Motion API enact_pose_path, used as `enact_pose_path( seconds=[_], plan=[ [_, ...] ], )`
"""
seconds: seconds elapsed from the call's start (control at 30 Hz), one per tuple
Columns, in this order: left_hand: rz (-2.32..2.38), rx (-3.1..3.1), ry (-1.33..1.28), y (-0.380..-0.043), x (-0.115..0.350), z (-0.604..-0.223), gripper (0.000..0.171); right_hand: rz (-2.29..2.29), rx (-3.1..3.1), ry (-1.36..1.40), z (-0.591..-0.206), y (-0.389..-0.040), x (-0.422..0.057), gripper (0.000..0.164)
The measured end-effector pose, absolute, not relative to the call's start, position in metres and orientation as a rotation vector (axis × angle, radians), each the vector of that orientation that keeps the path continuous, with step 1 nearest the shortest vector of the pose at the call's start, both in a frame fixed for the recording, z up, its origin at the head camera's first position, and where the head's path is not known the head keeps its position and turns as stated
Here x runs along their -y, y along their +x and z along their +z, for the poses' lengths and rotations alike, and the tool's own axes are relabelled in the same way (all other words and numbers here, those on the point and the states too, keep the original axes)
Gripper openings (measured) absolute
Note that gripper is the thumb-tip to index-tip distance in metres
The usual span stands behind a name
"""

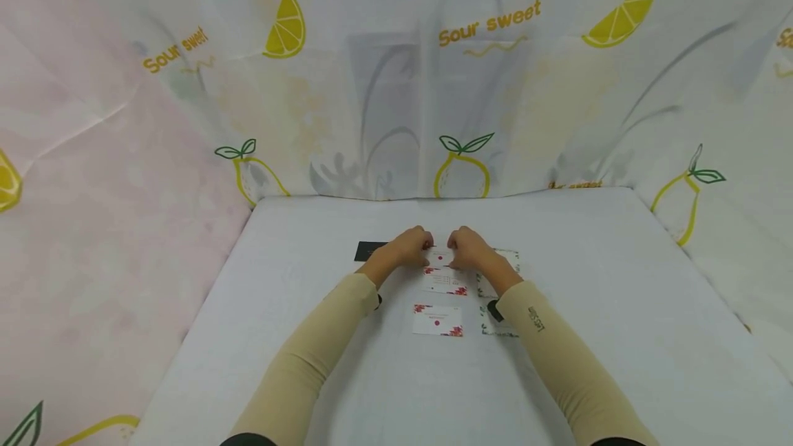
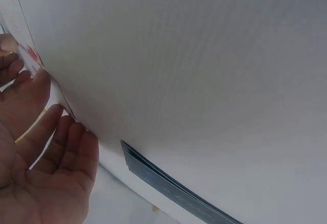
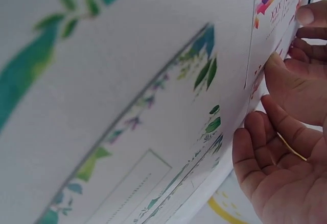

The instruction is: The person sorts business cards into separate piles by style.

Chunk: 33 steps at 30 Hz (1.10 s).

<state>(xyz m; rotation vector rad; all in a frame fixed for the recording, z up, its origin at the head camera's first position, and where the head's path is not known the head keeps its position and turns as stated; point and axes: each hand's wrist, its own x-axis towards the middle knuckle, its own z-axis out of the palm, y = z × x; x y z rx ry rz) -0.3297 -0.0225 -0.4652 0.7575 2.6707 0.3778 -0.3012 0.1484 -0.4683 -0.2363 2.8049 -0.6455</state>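
A small white card [image 1: 440, 257] with a red dot lies between both hands at the far middle of the table. My left hand [image 1: 410, 246] pinches its left side, thumb and curled fingertips at the edge. On the opposite side my right hand [image 1: 472, 250] grips the card the same way. Just below, a white card with red flowers [image 1: 445, 282] lies flat, its top edge close under the held card. In the right wrist view my right thumb and fingers [image 3: 294, 132] are at the card's edge, which the hand partly hides.
Another red-flowered card [image 1: 437, 322] lies nearer. Leaf-bordered cards [image 1: 509, 258] lie to the right, partly under the right forearm. Black cards [image 1: 367, 250], stacked slightly offset, are left of the left hand. A printed lemon curtain [image 1: 396, 102] stands behind the white table [image 1: 297, 246].
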Motion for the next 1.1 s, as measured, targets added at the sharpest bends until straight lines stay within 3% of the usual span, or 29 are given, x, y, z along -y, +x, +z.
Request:
enact_pose_path(
  seconds=[0.8,1.1],
  plan=[
    [0.382,-2.669,0.757,-0.3342,0.0221,-0.4676,0.042,-0.674,-2.786,-0.277,-0.4643,-0.2988,-0.1543,0.041],
    [0.382,-2.7,0.737,-0.3305,0.0213,-0.4684,0.038,-0.631,-2.796,-0.285,-0.4661,-0.2965,-0.1531,0.027]
  ],
)
